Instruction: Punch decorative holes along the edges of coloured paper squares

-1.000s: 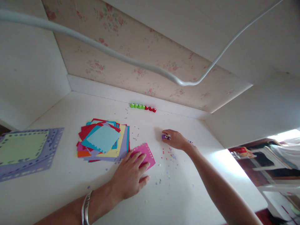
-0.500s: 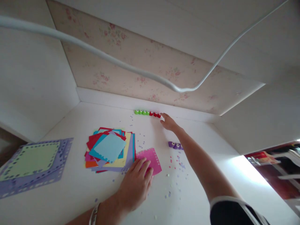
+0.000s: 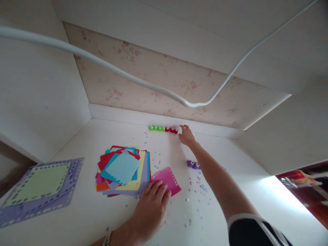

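My left hand (image 3: 153,208) lies flat, fingers stretched out, on a pink sheet of paper (image 3: 170,182) with small punched holes along its edge. Far back on the table my right hand (image 3: 187,136) has its thumb and fingers apart, with nothing visible between them. Just left of its fingertips is the end of a row of small red pieces (image 3: 172,130) and green pieces (image 3: 156,128), each with a white eye-like spot. Purple pieces (image 3: 190,163) of the same sort stand nearer, partly hidden by my right forearm.
A pile of coloured paper (image 3: 123,167) lies left of the pink sheet. Farther left, a pale green sheet (image 3: 38,182) rests on purple paper (image 3: 74,177), both with punched edges. Tiny paper dots (image 3: 202,188) are scattered about. A white cable (image 3: 143,82) hangs across the view.
My right hand has drawn slightly away to the right from the last red piece, its fingers lifting. My left hand stays on the pink sheet. The view has shifted slightly.
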A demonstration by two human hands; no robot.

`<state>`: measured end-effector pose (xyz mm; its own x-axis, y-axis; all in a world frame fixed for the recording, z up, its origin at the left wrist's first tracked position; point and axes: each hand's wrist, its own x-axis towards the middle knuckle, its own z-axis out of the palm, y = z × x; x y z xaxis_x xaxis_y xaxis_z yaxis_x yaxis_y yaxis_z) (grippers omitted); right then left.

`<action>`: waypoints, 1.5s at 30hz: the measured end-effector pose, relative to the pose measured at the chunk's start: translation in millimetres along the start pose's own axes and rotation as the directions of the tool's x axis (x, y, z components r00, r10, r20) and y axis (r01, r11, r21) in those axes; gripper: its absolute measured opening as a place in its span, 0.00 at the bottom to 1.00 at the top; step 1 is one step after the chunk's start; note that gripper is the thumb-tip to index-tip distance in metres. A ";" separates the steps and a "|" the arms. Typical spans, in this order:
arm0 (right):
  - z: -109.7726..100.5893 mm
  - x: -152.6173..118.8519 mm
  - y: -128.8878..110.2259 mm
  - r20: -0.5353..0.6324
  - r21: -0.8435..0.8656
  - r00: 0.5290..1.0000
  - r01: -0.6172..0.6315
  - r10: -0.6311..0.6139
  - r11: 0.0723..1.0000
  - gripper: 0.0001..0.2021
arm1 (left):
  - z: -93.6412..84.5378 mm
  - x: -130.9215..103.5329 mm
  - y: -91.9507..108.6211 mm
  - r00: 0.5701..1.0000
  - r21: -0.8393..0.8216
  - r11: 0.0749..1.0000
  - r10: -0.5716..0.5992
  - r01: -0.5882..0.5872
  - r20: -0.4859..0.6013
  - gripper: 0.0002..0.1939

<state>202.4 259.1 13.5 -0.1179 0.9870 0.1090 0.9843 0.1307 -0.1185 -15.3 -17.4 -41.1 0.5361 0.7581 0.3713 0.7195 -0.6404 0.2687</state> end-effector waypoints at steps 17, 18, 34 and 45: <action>-20.9 -56.4 -19.7 0.111 0.247 0.986 0.091 -0.121 0.965 0.13 | -9.6 6.2 -6.0 0.999 0.094 0.994 0.053 -0.052 -0.011 0.10; -25.0 -72.3 -20.2 0.106 0.312 0.985 0.095 -0.134 0.945 0.14 | -10.4 6.2 -5.7 0.998 0.089 0.995 0.052 -0.050 -0.018 0.10; 7.8 -251.1 -1.6 0.014 0.856 0.999 0.012 -0.047 0.517 0.13 | -12.1 12.7 -10.8 0.973 0.033 0.983 0.184 -0.181 -0.141 0.19; 10.0 -252.7 -0.1 0.049 0.834 0.993 0.018 -0.106 0.552 0.13 | -21.0 15.3 -11.7 0.952 0.031 0.971 0.240 -0.238 -0.191 0.18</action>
<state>230.9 10.6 -24.0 -0.2282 0.9709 0.0728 0.4318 0.1679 -0.8862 -24.9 -0.9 -20.0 0.5984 0.5444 0.5878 0.5845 -0.7985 0.1444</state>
